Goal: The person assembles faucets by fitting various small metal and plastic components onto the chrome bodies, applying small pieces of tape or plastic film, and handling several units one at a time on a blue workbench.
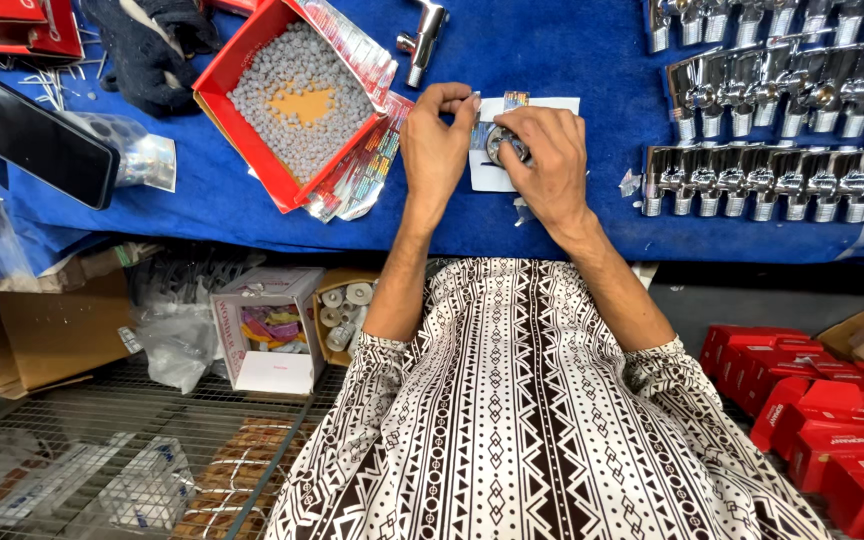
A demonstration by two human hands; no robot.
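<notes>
Both hands meet over a white card (pixel 497 176) lying on the blue cloth of the table. My right hand (pixel 544 160) presses a small round chrome fitting (pixel 500 145) against the card. My left hand (pixel 436 135) pinches a small sticker or label at the card's upper left edge, fingers closed on it. Most of the fitting is hidden under my right fingers.
An open red box (pixel 297 100) of small grey parts lies left of my hands, a single chrome valve (pixel 422 40) above. Rows of chrome valves (pixel 772 180) fill the right side. A phone (pixel 40 140) and black gloves (pixel 147 50) lie at far left. Red boxes (pixel 822 420) stack below the table's edge.
</notes>
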